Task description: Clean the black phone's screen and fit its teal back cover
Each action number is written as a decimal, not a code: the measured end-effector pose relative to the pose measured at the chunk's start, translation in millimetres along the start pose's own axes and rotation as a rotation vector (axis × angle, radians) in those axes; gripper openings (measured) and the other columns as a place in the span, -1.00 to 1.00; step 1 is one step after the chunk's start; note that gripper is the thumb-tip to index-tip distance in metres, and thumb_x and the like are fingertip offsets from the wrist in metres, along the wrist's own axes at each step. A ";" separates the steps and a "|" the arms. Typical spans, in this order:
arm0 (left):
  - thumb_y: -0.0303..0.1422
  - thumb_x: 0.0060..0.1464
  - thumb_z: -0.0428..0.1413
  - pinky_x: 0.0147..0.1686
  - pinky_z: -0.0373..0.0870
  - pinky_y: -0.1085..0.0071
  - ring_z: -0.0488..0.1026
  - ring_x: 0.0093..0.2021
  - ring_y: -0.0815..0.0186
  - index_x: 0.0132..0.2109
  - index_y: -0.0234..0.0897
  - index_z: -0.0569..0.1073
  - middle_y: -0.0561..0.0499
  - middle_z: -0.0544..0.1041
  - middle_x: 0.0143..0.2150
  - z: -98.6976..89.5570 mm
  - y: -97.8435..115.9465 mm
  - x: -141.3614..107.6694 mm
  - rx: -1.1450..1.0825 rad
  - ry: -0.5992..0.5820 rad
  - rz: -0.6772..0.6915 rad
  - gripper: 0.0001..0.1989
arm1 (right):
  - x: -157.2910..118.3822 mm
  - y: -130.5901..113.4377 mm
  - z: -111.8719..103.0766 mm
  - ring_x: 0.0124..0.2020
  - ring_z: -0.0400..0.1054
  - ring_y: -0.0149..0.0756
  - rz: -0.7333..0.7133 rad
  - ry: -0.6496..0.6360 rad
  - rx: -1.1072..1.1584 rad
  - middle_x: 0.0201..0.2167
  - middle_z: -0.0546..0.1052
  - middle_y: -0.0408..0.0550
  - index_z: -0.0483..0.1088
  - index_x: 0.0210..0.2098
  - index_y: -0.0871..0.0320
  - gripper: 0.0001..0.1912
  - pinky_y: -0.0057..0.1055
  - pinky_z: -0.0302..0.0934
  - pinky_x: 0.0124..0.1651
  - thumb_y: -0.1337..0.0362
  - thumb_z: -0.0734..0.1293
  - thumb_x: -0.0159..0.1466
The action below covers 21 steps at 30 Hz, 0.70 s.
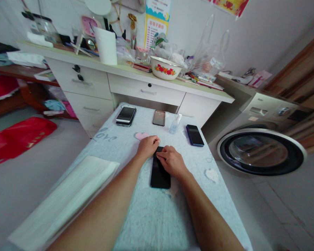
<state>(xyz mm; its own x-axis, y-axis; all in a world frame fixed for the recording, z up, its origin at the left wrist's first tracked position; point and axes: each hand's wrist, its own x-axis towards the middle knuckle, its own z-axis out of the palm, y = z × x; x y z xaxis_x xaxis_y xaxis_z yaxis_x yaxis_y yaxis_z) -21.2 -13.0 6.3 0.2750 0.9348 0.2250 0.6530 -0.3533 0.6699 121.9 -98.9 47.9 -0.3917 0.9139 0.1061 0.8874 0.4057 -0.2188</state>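
Head view: the phone (159, 176) lies centrally on the table (141, 223), long axis toward its far edge; right hand (172, 159) bunches on the phone's far half, left hand (148, 145) curls at its far-left corner, both grips unclear

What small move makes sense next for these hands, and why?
Probably sliding the right hand down the black phone toward its near end: that hand rests over the upper screen, the left hand is by the far-left corner, perhaps steadying it, and the near part lies uncovered.
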 end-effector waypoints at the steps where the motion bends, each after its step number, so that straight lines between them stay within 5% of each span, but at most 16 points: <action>1: -0.32 0.16 -0.04 -0.28 0.29 0.43 0.49 -0.28 0.29 -0.27 -0.20 0.51 0.01 0.61 -0.30 0.3 -0.3 0.2 0.000 0.001 0.003 -0.78 | -0.7 0.0 0.2 -0.14 0.25 -0.28 -0.010 -0.008 0.003 -0.20 0.45 -0.04 0.54 -0.14 0.02 -0.73 -0.41 0.15 -0.17 0.22 0.18 0.41; 21: -0.33 0.14 -0.02 -0.29 0.29 0.44 0.49 -0.29 0.30 -0.28 -0.20 0.52 0.02 0.60 -0.31 -0.3 0.2 -0.3 -0.029 0.007 -0.007 -0.78 | -4.2 2.5 7.1 -0.12 0.29 -0.27 -0.029 0.010 0.033 -0.18 0.49 -0.07 0.56 -0.13 -0.05 -0.76 -0.42 0.20 -0.15 0.23 0.24 0.38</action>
<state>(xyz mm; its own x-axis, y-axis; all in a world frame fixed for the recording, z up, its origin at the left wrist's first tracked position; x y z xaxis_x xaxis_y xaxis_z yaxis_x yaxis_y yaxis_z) -21.3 -13.4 6.6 0.2659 0.9373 0.2252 0.6341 -0.3460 0.6915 124.0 -101.6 39.9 -0.4148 0.9016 0.1227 0.8670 0.4325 -0.2473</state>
